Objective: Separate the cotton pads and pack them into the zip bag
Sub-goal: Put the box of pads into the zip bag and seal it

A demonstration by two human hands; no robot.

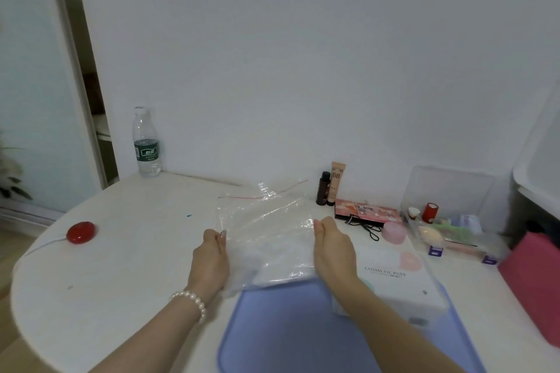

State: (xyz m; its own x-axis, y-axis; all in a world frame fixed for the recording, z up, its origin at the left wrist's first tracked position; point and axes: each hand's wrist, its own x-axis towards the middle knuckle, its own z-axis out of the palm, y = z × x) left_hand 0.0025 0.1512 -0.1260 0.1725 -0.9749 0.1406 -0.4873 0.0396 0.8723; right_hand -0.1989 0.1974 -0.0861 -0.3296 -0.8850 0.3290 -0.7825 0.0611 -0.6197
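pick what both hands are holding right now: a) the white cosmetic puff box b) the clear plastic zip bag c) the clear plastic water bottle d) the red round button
b: the left hand and right hand each grip a side edge of the clear plastic zip bag, held over the table.

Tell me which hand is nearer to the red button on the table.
Left. The left hand holds the zip bag's left edge, just right of the red button. The right hand holds the bag's far side, farther away.
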